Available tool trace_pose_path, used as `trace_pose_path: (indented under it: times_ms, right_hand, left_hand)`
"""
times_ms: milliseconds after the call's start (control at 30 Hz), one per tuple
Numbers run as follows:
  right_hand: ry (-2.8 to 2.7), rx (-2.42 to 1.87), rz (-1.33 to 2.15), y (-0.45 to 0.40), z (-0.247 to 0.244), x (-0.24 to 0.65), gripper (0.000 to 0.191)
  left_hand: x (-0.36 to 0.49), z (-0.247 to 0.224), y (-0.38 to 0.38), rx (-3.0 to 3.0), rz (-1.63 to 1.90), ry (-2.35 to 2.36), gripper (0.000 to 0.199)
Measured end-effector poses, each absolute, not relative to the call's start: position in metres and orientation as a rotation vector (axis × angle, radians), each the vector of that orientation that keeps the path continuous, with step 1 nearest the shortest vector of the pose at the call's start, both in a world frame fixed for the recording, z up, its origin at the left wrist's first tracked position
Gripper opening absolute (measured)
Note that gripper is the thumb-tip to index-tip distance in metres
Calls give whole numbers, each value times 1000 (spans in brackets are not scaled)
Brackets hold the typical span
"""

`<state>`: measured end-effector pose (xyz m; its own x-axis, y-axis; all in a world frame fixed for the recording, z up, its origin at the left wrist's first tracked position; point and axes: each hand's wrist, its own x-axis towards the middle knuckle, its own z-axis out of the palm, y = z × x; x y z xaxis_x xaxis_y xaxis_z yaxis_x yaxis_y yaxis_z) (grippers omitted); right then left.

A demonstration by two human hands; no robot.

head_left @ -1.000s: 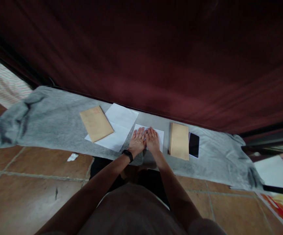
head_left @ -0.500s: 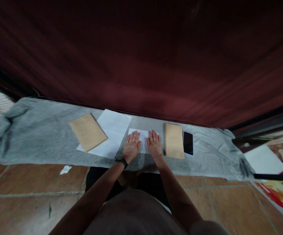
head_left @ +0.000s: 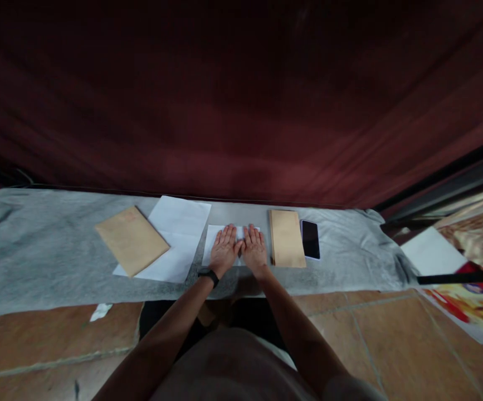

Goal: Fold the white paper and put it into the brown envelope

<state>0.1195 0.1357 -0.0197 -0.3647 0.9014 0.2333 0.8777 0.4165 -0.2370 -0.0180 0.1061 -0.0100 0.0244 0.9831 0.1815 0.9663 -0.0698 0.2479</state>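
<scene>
A small white sheet of paper (head_left: 209,253) lies on the grey cloth in front of me, partly covered by both hands. My left hand (head_left: 223,249) rests flat on it with the fingers stretched out, a dark band on the wrist. Beside it, my right hand (head_left: 254,248) also presses flat on the paper, and the two thumbs nearly meet. To the right is a stack of brown envelopes (head_left: 288,239). On the left, a single brown envelope (head_left: 131,240) overlaps larger white sheets (head_left: 180,234).
Right of the envelope stack lies a phone (head_left: 310,239) with a dark screen. The grey cloth (head_left: 57,234) covers a long narrow surface against a dark red panel (head_left: 241,139). A white scrap (head_left: 100,312) is on the tiled floor (head_left: 362,328).
My hands have come closer together on the white paper, both still flat. The view has turned slightly; the envelopes and phone keep their places on the cloth.
</scene>
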Motion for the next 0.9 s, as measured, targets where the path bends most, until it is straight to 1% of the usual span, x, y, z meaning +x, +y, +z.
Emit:
trace_pose_path:
  times_ms: [400,633,733,900]
  right_hand:
    - [-2280,-1504,31,136,-27,118,52]
    - [-2258,-1509,63,135,-20,116,51]
    - [-2241,-1509,82,122,-14,106,52]
    - [-2370,-1355,154,89,-15,90,49]
  left_hand:
    - [-44,-13,85,2181,460,2259,62]
    - [-46,-10,80,2177,461,2267,62]
    - [-46,-10,80,2182,443,2261,62]
    - [-49,-10,80,2190,386,2220,58]
